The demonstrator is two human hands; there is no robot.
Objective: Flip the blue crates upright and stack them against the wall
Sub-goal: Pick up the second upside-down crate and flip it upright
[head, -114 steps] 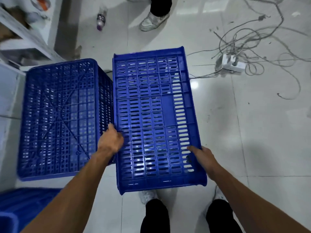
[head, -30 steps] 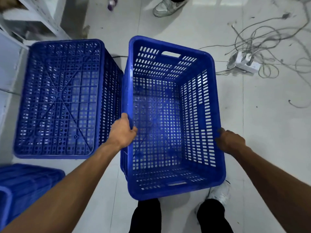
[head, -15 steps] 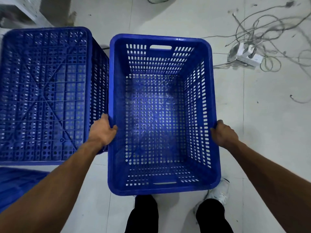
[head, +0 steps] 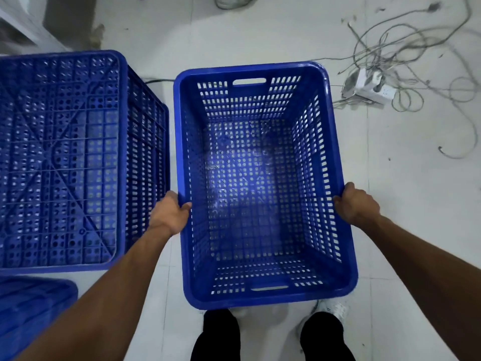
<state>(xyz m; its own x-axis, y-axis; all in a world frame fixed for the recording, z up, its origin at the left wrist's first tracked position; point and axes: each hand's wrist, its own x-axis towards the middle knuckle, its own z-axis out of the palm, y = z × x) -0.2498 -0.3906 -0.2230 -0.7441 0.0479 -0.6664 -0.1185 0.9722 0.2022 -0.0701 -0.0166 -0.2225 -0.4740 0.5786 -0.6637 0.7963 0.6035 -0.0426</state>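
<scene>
From the head camera, the big blue slotted plastic crate (head: 263, 183) sits mouth-up in front of the person's feet, held by its two long rims. The left hand (head: 170, 213) is clamped on the left rim, thumb hooked inside over the edge; the right hand (head: 355, 204) is closed over the right rim the same way. Whether the crate rests on the white tiled floor (head: 416, 204) or hangs just above it, I cannot tell.

Just beside it on the left stands a second blue plastic crate, upside down with its ribbed base showing (head: 59, 157). A corner of a third blue crate (head: 31, 308) shows at lower left. A tangle of grey cables with a white power strip (head: 369, 86) lies off to the right.

I'd say the flipping of this crate is done and the carrying is in hand. Next it wants lifting level and taking to the wall, which I can't make out here, steering clear of the cables.
</scene>
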